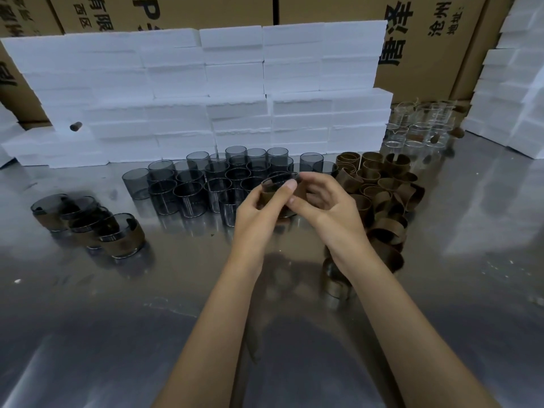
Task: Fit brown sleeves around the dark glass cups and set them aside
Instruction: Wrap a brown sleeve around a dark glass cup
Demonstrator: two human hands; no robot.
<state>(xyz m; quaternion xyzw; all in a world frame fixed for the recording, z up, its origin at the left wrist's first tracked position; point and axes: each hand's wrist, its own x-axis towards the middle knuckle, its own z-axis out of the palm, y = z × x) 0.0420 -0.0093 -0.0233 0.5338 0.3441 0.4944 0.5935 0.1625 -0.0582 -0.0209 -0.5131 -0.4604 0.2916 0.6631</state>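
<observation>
We count two hands (294, 207), one sleeved cup (279, 191) held, four sleeved cups (88, 222) at left, roughly two dozen bare dark cups (217, 178), brown sleeves (382, 187) too heaped to count

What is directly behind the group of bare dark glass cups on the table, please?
A wall of stacked white foam blocks stands behind the dark glass cups, with cardboard boxes rising beyond. The blocks' lowest row is partly covered by the cups.
</observation>
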